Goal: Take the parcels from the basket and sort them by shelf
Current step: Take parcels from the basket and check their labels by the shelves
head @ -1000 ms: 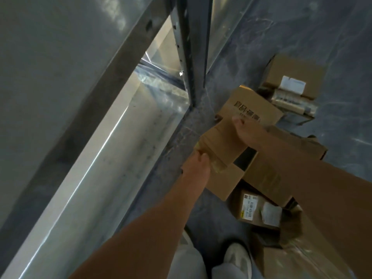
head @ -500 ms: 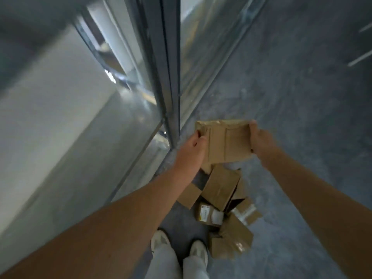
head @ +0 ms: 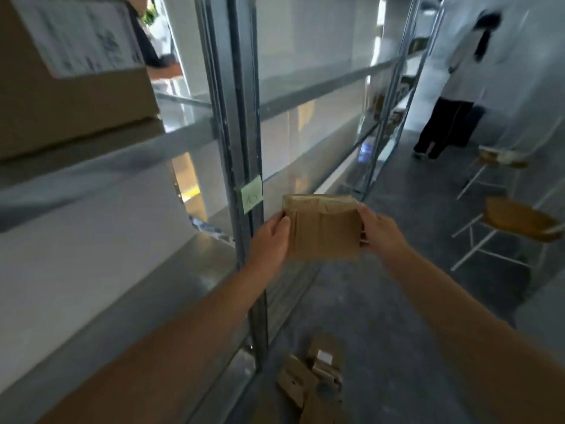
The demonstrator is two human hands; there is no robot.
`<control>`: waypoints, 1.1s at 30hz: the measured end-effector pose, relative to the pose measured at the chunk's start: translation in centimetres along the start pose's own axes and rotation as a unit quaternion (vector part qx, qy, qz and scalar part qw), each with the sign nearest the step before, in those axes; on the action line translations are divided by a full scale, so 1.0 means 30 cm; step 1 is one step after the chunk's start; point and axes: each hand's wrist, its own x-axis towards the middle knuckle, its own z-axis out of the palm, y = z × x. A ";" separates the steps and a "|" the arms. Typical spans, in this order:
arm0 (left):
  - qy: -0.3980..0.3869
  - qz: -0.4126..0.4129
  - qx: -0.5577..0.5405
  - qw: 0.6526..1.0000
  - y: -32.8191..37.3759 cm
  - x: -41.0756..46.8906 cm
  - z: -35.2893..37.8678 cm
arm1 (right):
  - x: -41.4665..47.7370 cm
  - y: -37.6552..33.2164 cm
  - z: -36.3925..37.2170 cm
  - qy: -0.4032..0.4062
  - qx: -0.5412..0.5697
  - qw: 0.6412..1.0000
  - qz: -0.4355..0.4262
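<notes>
Parcel (head: 322, 229) held up in both hands beside the metal shelf post (head: 241, 142).

It is a small, flat brown cardboard packet, creased, with clear tape across its top edge. The left hand (head: 270, 240) grips its left edge and the right hand (head: 379, 232) its right edge, fingers curled around it. A green note (head: 252, 194) sticks to the post just left of it. More brown parcels (head: 312, 384) lie on the grey floor (head: 397, 347) below.
</notes>
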 end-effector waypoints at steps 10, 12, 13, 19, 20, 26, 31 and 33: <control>0.178 0.063 0.000 0.982 0.328 -0.380 -0.171 | -0.335 -0.241 -0.135 -0.157 -0.013 0.982 -0.106; 0.185 0.073 0.041 0.979 0.326 -0.466 -0.244 | -0.403 -0.251 -0.119 -0.205 -0.023 0.972 -0.111; 0.190 0.078 0.051 0.977 0.323 -0.509 -0.285 | -0.437 -0.260 -0.103 -0.226 -0.021 0.967 -0.115; 0.269 0.096 0.028 0.958 0.306 -0.766 -0.565 | -0.635 -0.375 0.080 -0.326 0.052 0.938 -0.104; 0.280 0.095 0.022 0.955 0.305 -0.815 -0.613 | -0.673 -0.399 0.122 -0.340 0.047 0.932 -0.111; 0.352 0.091 -0.001 0.931 0.312 -1.145 -0.889 | -0.960 -0.507 0.393 -0.445 0.052 0.879 -0.161; 0.410 0.081 -0.003 0.908 0.298 -1.497 -1.077 | -1.297 -0.521 0.591 -0.539 0.085 0.824 -0.153; 0.435 0.075 -0.011 0.897 0.293 -1.666 -1.143 | -1.459 -0.516 0.653 -0.587 0.091 0.792 -0.140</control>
